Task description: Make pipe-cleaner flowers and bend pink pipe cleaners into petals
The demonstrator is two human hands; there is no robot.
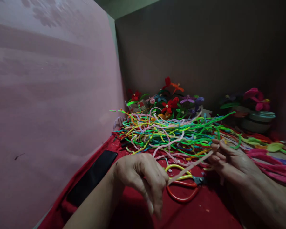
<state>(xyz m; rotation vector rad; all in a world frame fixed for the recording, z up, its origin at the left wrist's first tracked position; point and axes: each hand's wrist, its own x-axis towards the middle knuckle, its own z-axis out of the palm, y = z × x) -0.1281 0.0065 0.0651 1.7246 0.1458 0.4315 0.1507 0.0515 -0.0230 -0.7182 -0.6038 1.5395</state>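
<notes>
Held pale pink pipe cleaner (193, 164) stretched aslant between left hand (143, 175) and right hand (231, 162) | had left grip closed on nearer part, right grip pinching farther part | held it above scissors (198, 181) on red cloth (181, 216) | had tangled pile (171, 132) just beyond, flowers (168, 106) behind, black phone (92, 178) beside left forearm (97, 197)

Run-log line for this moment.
left hand: holds pale strip | right hand: holds same strip | scissors: on cloth | strip pile: beyond | phone: left
</notes>
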